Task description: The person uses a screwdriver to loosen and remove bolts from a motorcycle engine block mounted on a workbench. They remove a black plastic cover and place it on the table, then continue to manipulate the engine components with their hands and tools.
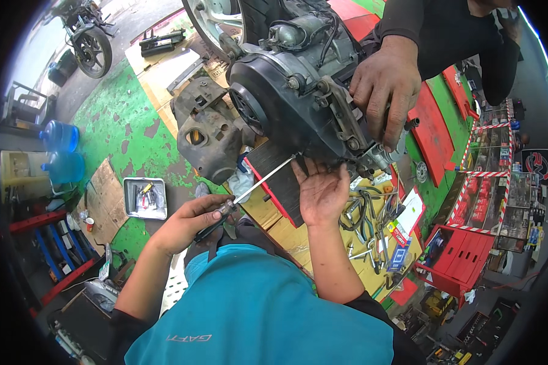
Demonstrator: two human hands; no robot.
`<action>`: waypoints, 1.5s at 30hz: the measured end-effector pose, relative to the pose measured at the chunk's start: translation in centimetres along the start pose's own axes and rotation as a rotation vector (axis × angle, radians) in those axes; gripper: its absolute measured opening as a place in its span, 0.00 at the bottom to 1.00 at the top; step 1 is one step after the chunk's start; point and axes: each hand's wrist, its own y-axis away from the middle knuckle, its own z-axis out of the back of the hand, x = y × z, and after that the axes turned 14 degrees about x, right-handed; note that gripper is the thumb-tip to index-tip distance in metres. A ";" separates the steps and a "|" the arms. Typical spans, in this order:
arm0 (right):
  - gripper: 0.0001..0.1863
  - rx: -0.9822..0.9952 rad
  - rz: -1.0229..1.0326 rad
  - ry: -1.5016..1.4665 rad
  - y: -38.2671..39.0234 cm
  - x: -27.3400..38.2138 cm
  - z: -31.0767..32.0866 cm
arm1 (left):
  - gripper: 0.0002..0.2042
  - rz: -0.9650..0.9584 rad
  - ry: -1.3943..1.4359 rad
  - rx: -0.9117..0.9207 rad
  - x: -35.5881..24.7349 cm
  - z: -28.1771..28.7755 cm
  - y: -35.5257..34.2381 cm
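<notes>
A dark scooter engine lies on cardboard on the floor in front of me. My left hand grips a screwdriver by its dark handle, and its long shaft points up and right at the underside of the engine case. My right hand is open, palm up, with its fingers reaching under the lower edge of the engine. Another person's hand comes in from the top right and rests on the engine's right side, above a metal fitting.
Pliers and wrenches lie scattered on cardboard to my right, next to a red toolbox. A metal tray with small parts sits on the green floor to the left. A rusty engine part stands left of the engine.
</notes>
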 end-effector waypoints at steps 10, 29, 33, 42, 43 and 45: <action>0.26 -0.121 0.156 0.385 -0.9 -1.7 0.6 | 0.24 -0.013 -0.191 -0.023 -0.4 -0.9 0.1; 0.24 0.099 0.092 0.463 -0.1 -1.7 1.9 | 0.24 -0.119 -0.539 -0.057 -1.0 -0.9 0.0; 0.29 0.104 0.103 0.743 -0.7 -2.4 2.8 | 0.24 -0.203 -0.689 -0.094 -0.2 -0.4 -0.2; 0.41 -0.295 0.543 1.587 -2.4 -6.4 7.0 | 0.25 -0.104 -0.688 -0.150 -0.4 -0.7 -0.5; 0.42 -0.251 0.542 1.473 -2.7 -6.8 7.2 | 0.25 -0.043 -0.665 -0.152 -0.7 -0.7 -0.4; 0.43 -0.165 0.562 1.244 -3.0 -7.0 7.5 | 0.26 -0.035 -0.605 -0.151 -0.5 -0.2 -0.5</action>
